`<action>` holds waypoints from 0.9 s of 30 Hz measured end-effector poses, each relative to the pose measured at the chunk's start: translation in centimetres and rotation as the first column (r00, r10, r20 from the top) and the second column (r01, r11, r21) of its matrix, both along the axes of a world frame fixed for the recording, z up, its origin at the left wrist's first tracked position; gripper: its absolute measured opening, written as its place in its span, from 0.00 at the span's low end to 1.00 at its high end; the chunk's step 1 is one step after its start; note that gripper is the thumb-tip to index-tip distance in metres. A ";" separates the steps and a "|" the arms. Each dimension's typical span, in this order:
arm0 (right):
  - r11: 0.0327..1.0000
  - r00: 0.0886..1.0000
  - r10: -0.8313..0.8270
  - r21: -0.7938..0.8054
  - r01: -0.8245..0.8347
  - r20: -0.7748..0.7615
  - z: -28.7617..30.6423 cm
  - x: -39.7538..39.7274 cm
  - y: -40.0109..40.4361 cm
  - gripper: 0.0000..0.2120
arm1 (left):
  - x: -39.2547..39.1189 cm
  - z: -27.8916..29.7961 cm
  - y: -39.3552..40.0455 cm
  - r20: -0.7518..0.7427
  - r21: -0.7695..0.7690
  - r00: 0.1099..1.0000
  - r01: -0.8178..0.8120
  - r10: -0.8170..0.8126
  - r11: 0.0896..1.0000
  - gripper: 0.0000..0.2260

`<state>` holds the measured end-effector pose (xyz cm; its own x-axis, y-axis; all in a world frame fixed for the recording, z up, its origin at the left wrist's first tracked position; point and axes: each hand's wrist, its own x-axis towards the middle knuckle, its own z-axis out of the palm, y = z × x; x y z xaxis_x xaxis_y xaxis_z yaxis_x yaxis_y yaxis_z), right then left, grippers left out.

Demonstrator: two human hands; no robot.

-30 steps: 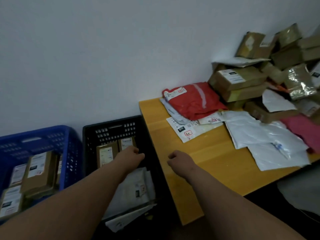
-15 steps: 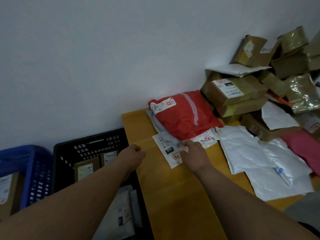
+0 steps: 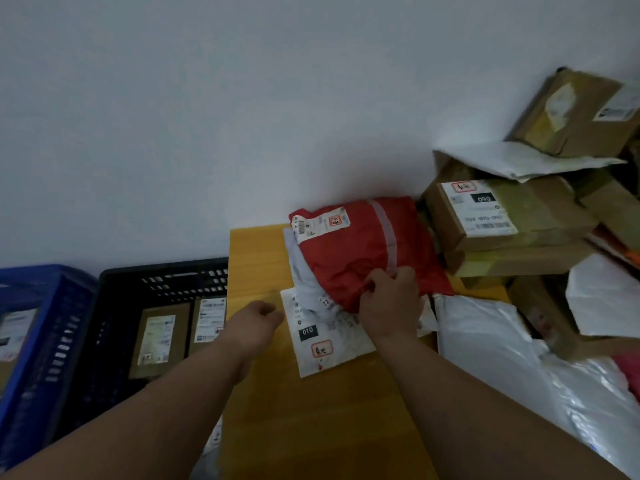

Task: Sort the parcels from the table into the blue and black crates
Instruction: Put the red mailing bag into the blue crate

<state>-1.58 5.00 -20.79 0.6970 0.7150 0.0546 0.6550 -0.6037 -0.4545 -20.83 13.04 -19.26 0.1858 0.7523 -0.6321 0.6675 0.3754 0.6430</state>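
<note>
We see the right hand (image 3: 389, 306) pinching the red parcel's (image 3: 367, 251) near edge on the table (image 3: 256, 258); its long axis runs toward twelve o'clock. The left hand (image 3: 256, 318) hovers at nine o'clock of it, loosely curled, holding nothing.

The blue crate (image 3: 38, 327) was cut off by the left edge. The right hand (image 3: 389, 306) covered part of the white parcel (image 3: 322, 344) low in the middle. At the upper right, the cardboard box (image 3: 575, 112) was blurred and ran past the frame's edge.
</note>
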 end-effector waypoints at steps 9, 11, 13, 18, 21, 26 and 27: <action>0.933 0.935 0.281 0.290 -0.214 -0.217 0.9 -0.5 -3.9 0.07 | 7.1 3.2 -1.7 0.413 -0.423 0.770 -0.310 0.486 0.851 0.18; 0.908 0.901 0.375 0.281 -0.310 -0.219 0.7 -0.8 -5.1 0.10 | 7.7 3.5 -1.9 0.450 -0.429 0.710 -0.360 0.542 0.828 0.13; 0.905 0.879 0.408 0.239 -0.352 -0.247 0.8 -0.7 -6.2 0.14 | 7.6 3.6 -2.0 0.468 -0.390 0.691 -0.398 0.551 0.830 0.18; 0.927 0.869 0.074 0.355 0.121 -0.490 2.7 -0.6 -7.6 0.12 | 4.8 5.3 -2.4 0.606 -0.356 0.669 -0.256 0.430 0.899 0.23; 0.853 0.838 -0.227 0.314 0.417 -0.497 3.4 -0.5 -8.1 0.08 | 1.4 7.0 -2.4 0.683 -0.330 0.658 -0.107 0.316 0.938 0.22; 0.827 0.411 -0.087 0.164 0.537 -0.908 5.3 -5.7 -8.2 0.33 | -7.0 9.6 -2.2 0.782 -0.276 0.597 0.077 0.177 0.958 0.22; 0.853 0.297 -0.023 0.137 0.504 -0.955 5.8 -7.3 -8.1 0.32 | -9.0 9.9 -2.2 0.790 -0.269 0.590 0.087 0.168 0.959 0.23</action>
